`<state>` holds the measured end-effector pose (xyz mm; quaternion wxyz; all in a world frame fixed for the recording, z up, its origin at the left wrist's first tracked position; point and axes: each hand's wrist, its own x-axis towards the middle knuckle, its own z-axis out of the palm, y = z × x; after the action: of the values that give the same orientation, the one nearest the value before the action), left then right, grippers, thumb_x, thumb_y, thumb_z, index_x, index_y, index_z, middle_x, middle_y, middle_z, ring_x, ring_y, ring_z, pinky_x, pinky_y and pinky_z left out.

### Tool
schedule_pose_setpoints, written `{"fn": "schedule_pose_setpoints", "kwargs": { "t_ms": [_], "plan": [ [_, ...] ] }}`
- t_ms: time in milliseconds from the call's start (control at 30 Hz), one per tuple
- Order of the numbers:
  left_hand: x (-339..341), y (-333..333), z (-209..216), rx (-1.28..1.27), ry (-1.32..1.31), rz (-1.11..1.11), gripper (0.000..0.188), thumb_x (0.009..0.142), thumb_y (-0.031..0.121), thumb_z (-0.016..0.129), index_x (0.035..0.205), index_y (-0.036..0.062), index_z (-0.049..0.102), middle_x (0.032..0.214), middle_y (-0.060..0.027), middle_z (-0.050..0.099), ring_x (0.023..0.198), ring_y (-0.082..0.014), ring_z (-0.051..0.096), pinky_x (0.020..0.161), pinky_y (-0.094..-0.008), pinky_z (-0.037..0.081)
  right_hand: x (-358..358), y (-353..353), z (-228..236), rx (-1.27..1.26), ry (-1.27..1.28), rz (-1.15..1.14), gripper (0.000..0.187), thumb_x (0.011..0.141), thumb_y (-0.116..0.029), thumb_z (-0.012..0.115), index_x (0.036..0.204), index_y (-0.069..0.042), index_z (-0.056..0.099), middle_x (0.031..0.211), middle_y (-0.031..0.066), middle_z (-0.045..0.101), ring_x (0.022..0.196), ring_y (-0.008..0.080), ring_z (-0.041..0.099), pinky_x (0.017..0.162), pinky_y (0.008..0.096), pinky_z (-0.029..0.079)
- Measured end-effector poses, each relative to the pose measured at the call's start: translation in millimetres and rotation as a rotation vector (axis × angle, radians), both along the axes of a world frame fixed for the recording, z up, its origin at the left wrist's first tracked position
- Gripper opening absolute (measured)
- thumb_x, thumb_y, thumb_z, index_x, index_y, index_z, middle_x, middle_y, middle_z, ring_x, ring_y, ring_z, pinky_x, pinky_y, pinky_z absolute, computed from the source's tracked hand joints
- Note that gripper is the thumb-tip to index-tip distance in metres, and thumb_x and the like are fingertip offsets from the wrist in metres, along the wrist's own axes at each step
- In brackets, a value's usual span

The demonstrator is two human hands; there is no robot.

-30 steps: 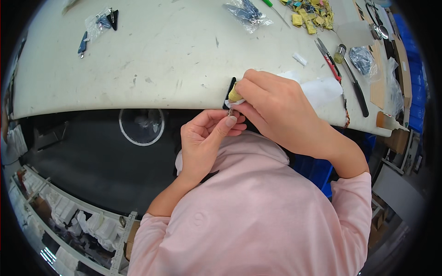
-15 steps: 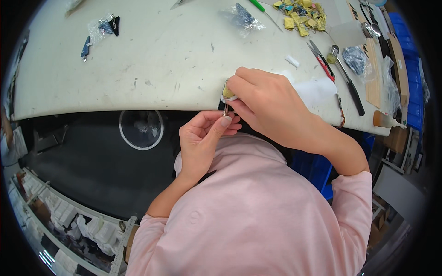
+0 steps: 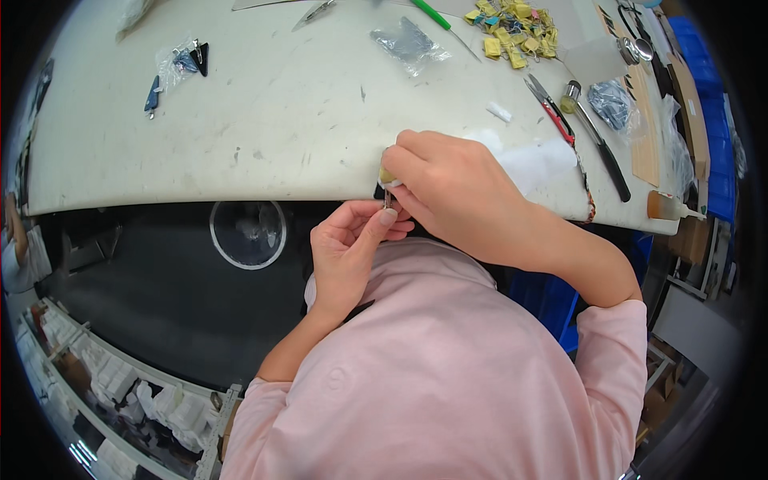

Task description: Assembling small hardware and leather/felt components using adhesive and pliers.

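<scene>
At the table's front edge, my left hand (image 3: 340, 252) pinches a small metal clasp (image 3: 388, 199) between thumb and fingers. Just above it, the fingers of my right hand (image 3: 464, 192) close on a yellow binder clip (image 3: 387, 174), which sits on a small dark piece with a bit of white beside it. The clasp appears joined to this dark piece, though my right fingers hide most of it. Beyond my right wrist lies a white cloth (image 3: 544, 164), with a small white roll (image 3: 499, 111) farther back.
Red-handled snips (image 3: 556, 116) and a black-handled hammer (image 3: 612, 164) lie right, near a glue bottle (image 3: 668, 206). Several yellow binder clips (image 3: 520, 32) are heaped behind. A green-handled awl (image 3: 434, 14), a plastic bag (image 3: 410, 46) and dark triangular pieces (image 3: 152, 96) also lie about.
The view has shifted slightly, so the table items appear a little displaced. Both hands keep their grips on the clasp and the binder clip, with only slight movement.
</scene>
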<state>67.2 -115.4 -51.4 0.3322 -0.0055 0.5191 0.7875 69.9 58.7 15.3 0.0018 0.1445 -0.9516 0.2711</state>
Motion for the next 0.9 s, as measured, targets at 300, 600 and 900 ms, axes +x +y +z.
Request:
{"fn": "schedule_pose_setpoints", "kwargs": {
  "t_ms": [300,600,900],
  "plan": [
    [-1.3,0.4,1.0,-0.025,0.021,-0.014,0.017,0.094,0.008,0.062,0.102,-0.0076,0.063,0.094,-0.0137,0.070,0.085,-0.0182,0.069,0.077,-0.0279,0.057,0.6,1.0,-0.6,-0.022,0.010,-0.008,0.018,0.071,-0.005,0.068,0.079,-0.001,0.052,0.077,0.0114,0.055,0.071,0.0290,0.058,0.060,0.0383,0.048],
    [0.3,0.3,0.9,-0.040,0.008,-0.012,0.017,0.094,0.008,0.062,0.102,-0.0074,0.063,0.093,-0.0135,0.070,0.085,-0.0181,0.069,0.077,-0.0278,0.057,-0.9,1.7,-3.4,-0.025,0.028,-0.013,0.015,0.075,-0.003,0.064,0.079,-0.002,0.050,0.076,0.0095,0.053,0.070,0.0278,0.057,0.059,0.0382,0.047],
    [0.2,-0.6,-0.7,-0.015,0.024,-0.017,0.017,0.095,0.007,0.061,0.102,-0.0072,0.063,0.094,-0.0134,0.070,0.085,-0.0172,0.069,0.077,-0.0276,0.057,0.5,-2.7,-3.6,-0.020,0.064,-0.012,0.014,0.074,-0.002,0.064,0.080,-0.002,0.052,0.076,0.0091,0.053,0.070,0.0269,0.057,0.060,0.0370,0.048]
  ]
}}
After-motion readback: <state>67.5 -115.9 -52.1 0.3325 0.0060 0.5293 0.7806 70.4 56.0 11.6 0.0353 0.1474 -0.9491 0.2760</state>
